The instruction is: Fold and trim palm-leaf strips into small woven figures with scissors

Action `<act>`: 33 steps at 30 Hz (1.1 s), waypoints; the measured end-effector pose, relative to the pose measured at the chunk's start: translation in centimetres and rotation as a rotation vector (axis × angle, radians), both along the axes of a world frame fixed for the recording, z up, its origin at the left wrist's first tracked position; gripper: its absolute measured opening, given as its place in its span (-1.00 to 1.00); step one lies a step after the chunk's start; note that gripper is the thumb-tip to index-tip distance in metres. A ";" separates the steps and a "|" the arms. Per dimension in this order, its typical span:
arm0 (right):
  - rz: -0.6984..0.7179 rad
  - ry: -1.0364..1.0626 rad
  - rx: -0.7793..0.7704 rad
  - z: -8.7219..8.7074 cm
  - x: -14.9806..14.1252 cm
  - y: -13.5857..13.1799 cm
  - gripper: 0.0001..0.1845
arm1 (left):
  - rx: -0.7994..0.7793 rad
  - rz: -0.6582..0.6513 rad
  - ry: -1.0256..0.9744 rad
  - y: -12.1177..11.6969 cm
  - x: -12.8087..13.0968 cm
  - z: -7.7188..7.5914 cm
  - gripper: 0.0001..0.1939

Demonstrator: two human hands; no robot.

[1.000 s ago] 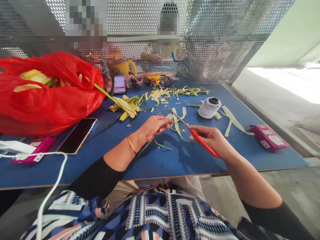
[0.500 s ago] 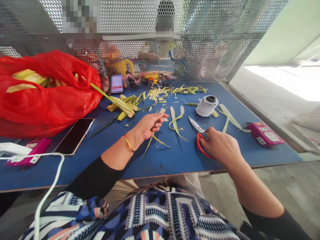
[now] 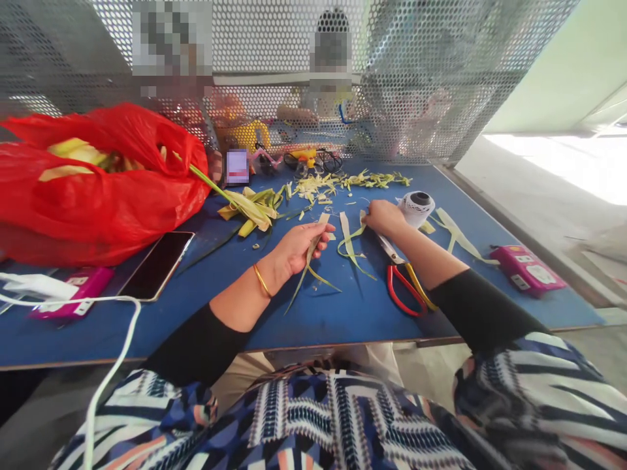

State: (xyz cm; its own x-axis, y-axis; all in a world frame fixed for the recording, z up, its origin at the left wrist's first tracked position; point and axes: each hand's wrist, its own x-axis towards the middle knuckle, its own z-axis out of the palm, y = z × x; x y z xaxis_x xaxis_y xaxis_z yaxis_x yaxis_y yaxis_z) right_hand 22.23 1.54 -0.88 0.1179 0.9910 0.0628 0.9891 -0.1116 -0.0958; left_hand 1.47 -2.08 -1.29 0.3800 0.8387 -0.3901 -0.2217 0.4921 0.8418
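Note:
My left hand [image 3: 304, 248] is closed in a pinch on a pale leaf strip [image 3: 324, 219] that looks like corn husk, its narrow green tails hanging below the palm. My right hand [image 3: 385, 217] pinches the upper end of another forked leaf strip [image 3: 349, 245] lying on the table. Scissors [image 3: 407, 290] with one red and one yellow handle rest under my right forearm, partly hidden by it. Just behind that hand stands a white thread spool [image 3: 416, 207]. Further right is another pale leaf strip [image 3: 458, 236].
On the blue table [image 3: 313, 326], a red plastic bag [image 3: 161, 196] of husks fills the left. Nearby lie a phone [image 3: 159, 264], a magenta power strip [image 3: 81, 294] and a white cable [image 3: 115, 356]. Leaf scraps [image 3: 318, 186] lie before a perforated metal screen [image 3: 392, 98]. A magenta socket block [image 3: 529, 269] sits right.
My right hand has let go of the scissors, leaving them on the table, and has moved forward and left to a leaf strip. My left hand keeps its strip. The view has shifted slightly.

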 end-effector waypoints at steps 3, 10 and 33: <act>-0.065 0.045 0.025 -0.3 0.2 0.2 -0.69 | 0.018 0.015 -0.001 0.2 -0.2 -0.1 -0.76; 0.139 0.840 0.419 2.7 -1.3 -2.9 -0.80 | 0.080 0.175 -0.005 0.2 -0.2 0.4 -0.76; 0.246 0.902 0.516 0.5 -6.6 -4.7 -0.91 | 0.116 0.055 0.027 -1.3 0.5 1.2 -0.78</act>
State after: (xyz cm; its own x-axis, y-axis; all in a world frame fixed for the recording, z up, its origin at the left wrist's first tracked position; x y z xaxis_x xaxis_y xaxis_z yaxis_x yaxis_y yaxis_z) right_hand 15.65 -3.19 -0.41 0.1307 0.8724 0.4709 0.5187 0.3446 -0.7824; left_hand 1.92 -3.39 -0.13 0.3232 0.8978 -0.2991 -0.2222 0.3792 0.8982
